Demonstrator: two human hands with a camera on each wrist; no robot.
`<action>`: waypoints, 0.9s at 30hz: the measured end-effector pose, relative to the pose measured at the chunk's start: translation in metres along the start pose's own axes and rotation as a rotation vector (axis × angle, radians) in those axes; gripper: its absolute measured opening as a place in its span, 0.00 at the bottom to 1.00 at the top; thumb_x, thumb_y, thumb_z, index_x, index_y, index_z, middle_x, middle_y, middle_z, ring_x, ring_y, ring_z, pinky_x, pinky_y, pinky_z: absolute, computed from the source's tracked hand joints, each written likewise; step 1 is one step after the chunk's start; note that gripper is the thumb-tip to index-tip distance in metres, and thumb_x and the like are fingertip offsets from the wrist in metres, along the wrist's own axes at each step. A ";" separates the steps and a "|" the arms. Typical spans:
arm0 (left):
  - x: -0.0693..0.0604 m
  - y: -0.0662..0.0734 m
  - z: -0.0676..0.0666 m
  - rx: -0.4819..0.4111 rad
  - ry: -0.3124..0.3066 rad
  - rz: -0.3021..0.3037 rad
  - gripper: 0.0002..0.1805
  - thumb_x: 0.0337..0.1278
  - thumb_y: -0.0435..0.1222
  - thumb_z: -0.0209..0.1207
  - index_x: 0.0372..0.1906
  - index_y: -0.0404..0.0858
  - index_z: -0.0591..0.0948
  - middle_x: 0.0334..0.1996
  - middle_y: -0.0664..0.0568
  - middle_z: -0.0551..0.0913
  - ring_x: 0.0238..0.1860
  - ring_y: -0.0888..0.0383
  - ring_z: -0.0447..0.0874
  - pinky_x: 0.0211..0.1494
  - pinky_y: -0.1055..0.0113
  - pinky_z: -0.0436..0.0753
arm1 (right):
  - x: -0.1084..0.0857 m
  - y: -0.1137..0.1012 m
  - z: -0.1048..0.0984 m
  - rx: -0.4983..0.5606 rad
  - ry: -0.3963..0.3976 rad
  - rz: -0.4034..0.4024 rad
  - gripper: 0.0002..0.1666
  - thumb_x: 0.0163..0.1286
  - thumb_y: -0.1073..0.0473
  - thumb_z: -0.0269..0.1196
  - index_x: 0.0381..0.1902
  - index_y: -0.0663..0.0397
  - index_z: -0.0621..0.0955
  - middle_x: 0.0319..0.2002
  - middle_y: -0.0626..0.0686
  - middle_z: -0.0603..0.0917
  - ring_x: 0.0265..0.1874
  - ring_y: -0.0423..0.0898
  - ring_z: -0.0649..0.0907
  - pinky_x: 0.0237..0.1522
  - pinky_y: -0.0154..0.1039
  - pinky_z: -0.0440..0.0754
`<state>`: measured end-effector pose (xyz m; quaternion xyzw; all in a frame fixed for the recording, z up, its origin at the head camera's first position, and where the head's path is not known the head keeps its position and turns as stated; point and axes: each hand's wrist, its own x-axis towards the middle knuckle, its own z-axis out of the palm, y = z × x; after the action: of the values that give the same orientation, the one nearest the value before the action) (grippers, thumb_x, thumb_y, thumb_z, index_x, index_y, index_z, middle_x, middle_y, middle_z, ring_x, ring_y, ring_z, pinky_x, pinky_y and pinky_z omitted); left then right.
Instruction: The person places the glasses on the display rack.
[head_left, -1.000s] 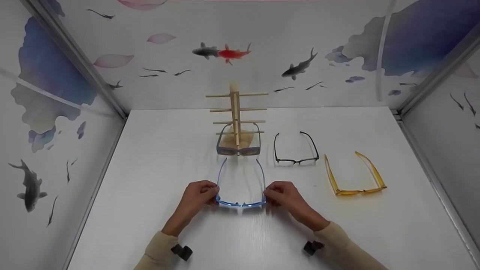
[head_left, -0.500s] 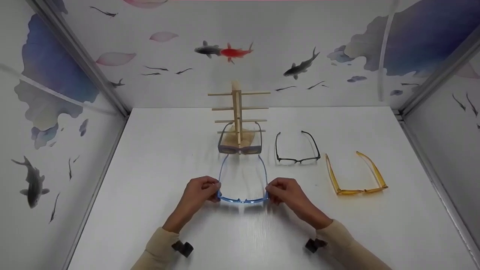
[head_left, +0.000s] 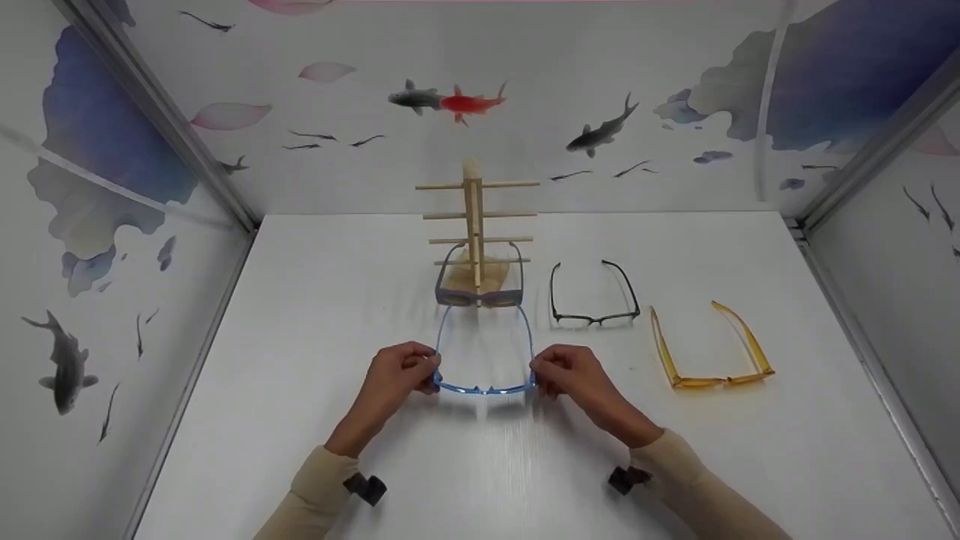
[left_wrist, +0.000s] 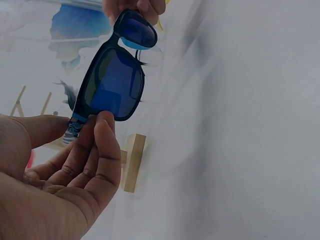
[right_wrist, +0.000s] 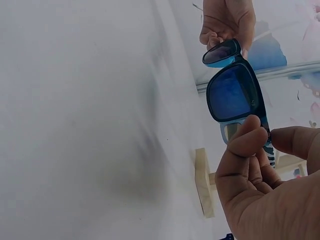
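Blue sunglasses are held above the white table, their temples pointing away toward the rack. The left hand pinches the left hinge area between thumb and fingers, and the right hand pinches the right one. Dark blue lenses show in the left wrist view, as does the left hand. In the right wrist view the right hand grips the frame beside a lens. A wooden rack stands beyond, with dark-framed sunglasses on its lowest bar; the blue temple tips reach close to them.
Black-framed glasses lie right of the rack, and yellow glasses lie farther right and nearer. Printed panels with fish enclose the white table at the back and both sides.
Both hands have moved the blue sunglasses away from the body, toward the rack. The temple tips now appear right at the dark-framed pair. The other glasses have stayed put.
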<state>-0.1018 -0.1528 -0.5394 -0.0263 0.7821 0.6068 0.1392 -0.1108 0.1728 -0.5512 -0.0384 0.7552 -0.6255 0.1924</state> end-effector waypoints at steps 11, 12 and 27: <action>0.001 0.004 0.002 -0.038 0.054 0.013 0.16 0.79 0.33 0.66 0.62 0.28 0.85 0.41 0.37 0.92 0.35 0.51 0.93 0.51 0.56 0.93 | 0.006 -0.011 -0.002 0.009 0.013 -0.012 0.19 0.81 0.57 0.66 0.53 0.72 0.85 0.36 0.60 0.89 0.32 0.48 0.85 0.37 0.36 0.88; 0.002 0.004 0.002 -0.040 0.056 0.015 0.16 0.78 0.33 0.66 0.62 0.28 0.85 0.41 0.37 0.92 0.35 0.51 0.93 0.51 0.55 0.93 | 0.007 -0.012 -0.002 0.011 0.013 -0.015 0.19 0.81 0.57 0.66 0.53 0.72 0.85 0.36 0.60 0.89 0.32 0.48 0.86 0.37 0.36 0.88; 0.006 0.019 -0.001 -0.042 0.091 0.057 0.18 0.79 0.32 0.65 0.65 0.31 0.84 0.37 0.46 0.92 0.36 0.50 0.93 0.49 0.59 0.93 | 0.014 -0.024 -0.006 0.034 0.017 -0.051 0.12 0.82 0.59 0.65 0.50 0.63 0.88 0.39 0.68 0.88 0.32 0.48 0.87 0.37 0.36 0.89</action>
<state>-0.1114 -0.1477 -0.5229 -0.0346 0.7751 0.6251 0.0857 -0.1305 0.1686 -0.5307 -0.0490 0.7448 -0.6431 0.1708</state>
